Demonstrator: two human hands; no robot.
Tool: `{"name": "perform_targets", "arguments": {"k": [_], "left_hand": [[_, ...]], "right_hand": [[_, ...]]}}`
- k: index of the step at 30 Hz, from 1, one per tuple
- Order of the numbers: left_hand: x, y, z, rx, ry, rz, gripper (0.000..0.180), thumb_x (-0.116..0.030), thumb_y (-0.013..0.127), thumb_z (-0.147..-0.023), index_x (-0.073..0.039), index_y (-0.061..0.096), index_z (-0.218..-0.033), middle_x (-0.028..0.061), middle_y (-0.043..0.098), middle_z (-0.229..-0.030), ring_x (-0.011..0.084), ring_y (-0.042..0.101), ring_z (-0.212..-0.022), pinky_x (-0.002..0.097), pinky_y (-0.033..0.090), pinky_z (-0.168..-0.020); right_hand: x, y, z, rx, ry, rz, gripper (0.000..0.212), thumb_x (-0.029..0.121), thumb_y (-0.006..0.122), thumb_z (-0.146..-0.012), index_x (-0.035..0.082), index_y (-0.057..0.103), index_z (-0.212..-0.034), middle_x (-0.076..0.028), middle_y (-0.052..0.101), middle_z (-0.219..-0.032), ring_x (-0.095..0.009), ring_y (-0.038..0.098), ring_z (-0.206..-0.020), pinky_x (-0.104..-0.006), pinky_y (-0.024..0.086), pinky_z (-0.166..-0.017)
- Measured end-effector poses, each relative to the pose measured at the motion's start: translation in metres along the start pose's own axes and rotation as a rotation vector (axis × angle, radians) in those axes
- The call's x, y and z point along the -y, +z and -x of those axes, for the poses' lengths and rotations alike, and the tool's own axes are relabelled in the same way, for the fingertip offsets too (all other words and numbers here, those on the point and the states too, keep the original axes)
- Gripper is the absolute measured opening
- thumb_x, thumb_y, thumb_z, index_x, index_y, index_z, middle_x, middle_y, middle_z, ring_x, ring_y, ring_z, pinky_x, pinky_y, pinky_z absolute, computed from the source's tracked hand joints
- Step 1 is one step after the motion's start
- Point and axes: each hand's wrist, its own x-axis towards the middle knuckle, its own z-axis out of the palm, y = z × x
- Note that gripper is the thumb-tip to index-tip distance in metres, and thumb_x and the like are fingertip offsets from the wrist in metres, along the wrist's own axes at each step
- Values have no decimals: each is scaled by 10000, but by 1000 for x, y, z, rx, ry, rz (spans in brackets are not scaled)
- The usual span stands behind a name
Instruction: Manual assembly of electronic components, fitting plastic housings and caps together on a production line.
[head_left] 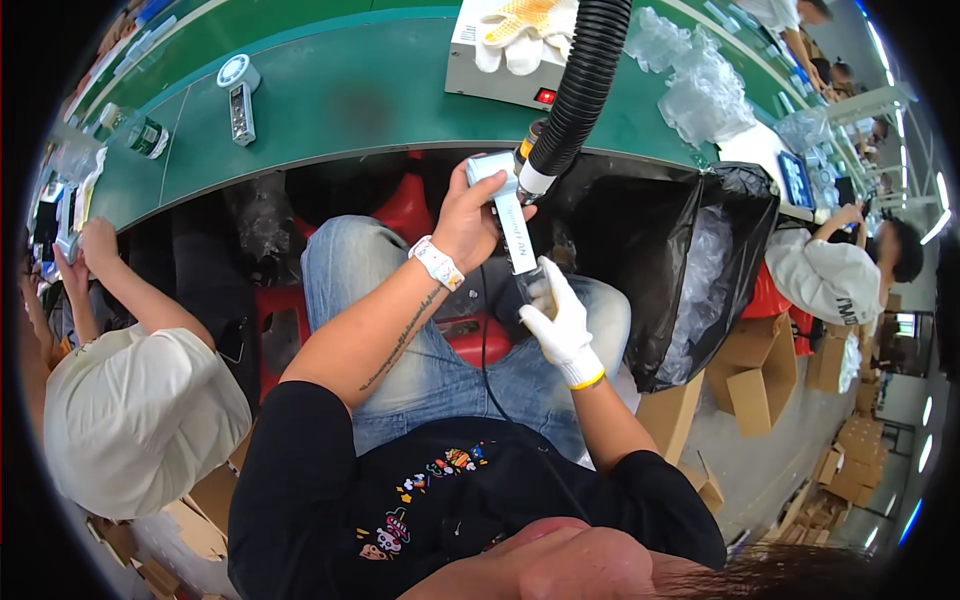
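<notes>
Bare fingers of the left hand [468,215] close around the head of a pale blue device [516,235], thumb across its front, at the centre of the frame; along its handle, on a white strip, runs a line of printed capitals. Just below, the right hand [562,325], in a white knit glove with a yellow-edged cuff, has its fingers curled around a clear piece [532,287] at the handle's lower end; whether the two are joined I cannot tell. Nearest, at the bottom of the frame, a black shirt [440,510] carries small colourful cartoon prints. Above it, blue jeans [360,270] spread to either side, and a white patterned watch [437,264] circles the left wrist. Beside the device's head hangs a black ribbed hose [578,90] with an orange-and-white end. Right of centre, a black bag [655,275] holds clear plastic. Beyond, a green table [320,115] crosses the upper frame, bearing a white metal box [490,80] with a lit red switch and print too small to read, gloves [525,30] on top, and, at upper left, another device [240,110] and a bottle [138,132] with a green label. At far right, a co-worker's pale shirt [815,270] shows dark lettering.
</notes>
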Motion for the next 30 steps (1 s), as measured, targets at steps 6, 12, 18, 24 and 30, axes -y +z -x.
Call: {"name": "perform_targets", "arguments": {"k": [6,12,18,24,30], "left_hand": [[11,-8,0,14,87,-23,425,-135,603,-1042,-153,394,-1411,161,590,-1371,381,634,-1272,560,554,-1034],[28,-29,11,56,120,-344,490,-101,634,-1013,-152,375,-1426,160,603,-1358,368,663,-1226,516,569,-1022],[-4,-36,19,24,25,1,596,-37,674,-968,-171,338,-1443,164,625,-1349,387,692,-1192,481,582,-993],[-15,-35,27,90,43,-39,467,-124,657,-987,-146,448,-1405,157,617,-1383,347,685,-1203,500,593,-995],[-68,-53,29,82,-254,-456,455,-215,778,-921,-124,553,-1305,112,663,-1311,269,688,-1160,481,633,-867]], "right_hand": [[19,22,-8,-15,-48,184,844,62,800,-855,-1,392,-1592,-81,636,-1166,-104,628,-903,-278,551,-777],[32,52,-51,-202,-233,-32,673,148,761,-922,61,484,-1528,-134,673,-1206,-180,672,-967,-318,578,-830],[47,48,-49,71,358,-1083,636,426,616,-1055,88,414,-1555,-145,654,-1236,-209,654,-956,-342,572,-705],[22,37,-39,494,560,-1361,682,513,601,-1039,115,423,-1563,-156,658,-1237,-232,655,-912,-343,568,-689],[15,31,-40,-37,-351,231,632,345,742,-966,59,547,-1495,-190,673,-1306,-296,706,-1092,-398,600,-880]]}}
